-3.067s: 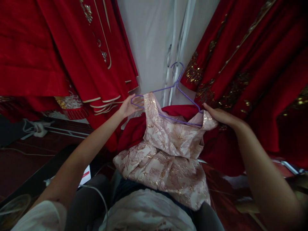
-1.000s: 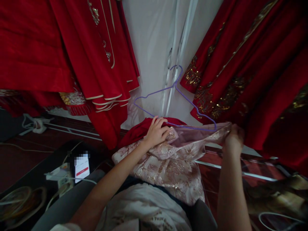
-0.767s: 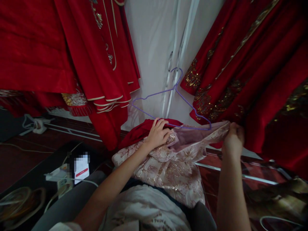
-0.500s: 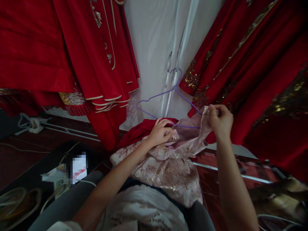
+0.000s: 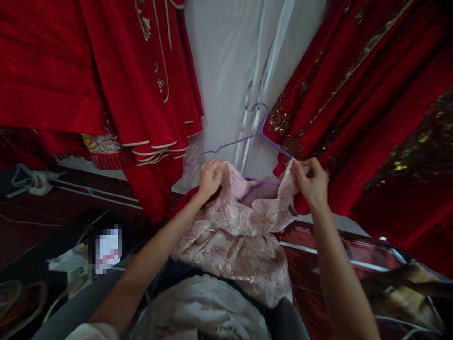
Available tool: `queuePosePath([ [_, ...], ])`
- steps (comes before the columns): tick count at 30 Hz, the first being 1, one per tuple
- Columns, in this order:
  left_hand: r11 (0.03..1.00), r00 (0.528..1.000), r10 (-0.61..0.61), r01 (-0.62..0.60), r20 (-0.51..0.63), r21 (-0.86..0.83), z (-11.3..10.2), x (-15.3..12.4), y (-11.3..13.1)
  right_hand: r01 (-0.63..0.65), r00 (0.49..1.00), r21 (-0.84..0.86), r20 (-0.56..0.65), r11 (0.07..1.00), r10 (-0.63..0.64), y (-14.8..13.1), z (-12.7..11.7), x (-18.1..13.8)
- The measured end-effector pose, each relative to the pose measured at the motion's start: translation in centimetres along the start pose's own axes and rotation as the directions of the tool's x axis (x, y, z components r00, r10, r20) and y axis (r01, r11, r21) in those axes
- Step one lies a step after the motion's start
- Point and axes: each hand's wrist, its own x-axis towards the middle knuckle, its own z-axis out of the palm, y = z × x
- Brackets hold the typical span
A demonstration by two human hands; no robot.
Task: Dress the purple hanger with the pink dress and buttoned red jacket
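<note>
A pale pink brocade dress point(image 5: 244, 222) with gold patterning spreads from the hanger down over my lap. My left hand point(image 5: 211, 178) pinches its left shoulder edge, close to the left end of a purple hanger point(image 5: 237, 140). On the other side my right hand point(image 5: 313, 182) grips the right shoulder edge, beside the hanger's right arm. The hanger's hook sits at the handles of a pale cabinet door. Part of its lower bar shows above the neckline, with the pink lining behind; both hanger ends are partly covered by the hands and fabric.
Red embroidered garments point(image 5: 141, 94) hang on the left, and more red garments with gold sequins point(image 5: 354, 108) on the right. White cabinet doors point(image 5: 219, 61) stand between them. At lower left, a white power strip point(image 5: 72, 267) lies on a dark surface with cables.
My left hand has moved up and left, lifting the dress's left shoulder edge to the hanger's end. The right hand has shifted slightly left, and the neckline is now spread between both hands.
</note>
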Motion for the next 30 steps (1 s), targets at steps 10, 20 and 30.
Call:
queuePosePath([
  [10, 0.951, 0.952, -0.257, 0.281, -0.167, 0.133, -6.1, -2.0, -11.6, 0.006, 1.0, 0.102, 0.027, 0.995, -0.009, 1.1, 0.6, 1.0],
  [20, 0.98, 0.989, -0.135, 0.143, 0.062, -0.139, -6.1, 5.2, -6.1, 0.001, 0.999, 0.097, 0.037, 0.995, -0.004, 1.1, 0.3, 1.1],
  [30, 0.95, 0.967, -0.211, 0.237, 0.14, -0.202, -6.7, 6.0, -6.5, -0.054, 0.998, 0.127, 0.032, 0.99, 0.05, 1.6, 0.8, 1.0],
])
